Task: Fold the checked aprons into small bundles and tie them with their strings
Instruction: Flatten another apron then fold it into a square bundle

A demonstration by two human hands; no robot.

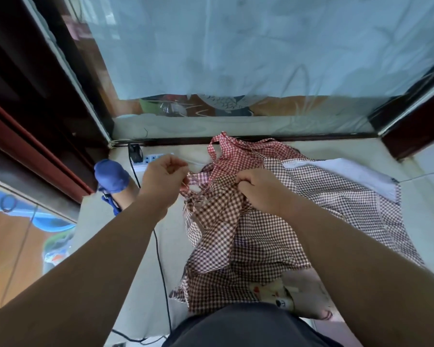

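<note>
A brown-and-white checked apron (238, 236) hangs loosely from both my hands above the pale floor. My left hand (162, 181) pinches its thin string (196, 177) near the apron's top corner. My right hand (258, 190) grips the bunched top edge of the same apron. Behind it a red-and-white checked apron (238, 154) lies spread on the floor, and another brown checked apron (336, 194) with a white underside lies flat to the right.
A white power strip (150, 159) with a black plug and cable (161, 259) lies at the left. A blue object (110, 175) stands beside a dark wooden frame (48, 116). A plastic-covered panel (261, 58) fills the back. My foot (308, 296) shows below the apron.
</note>
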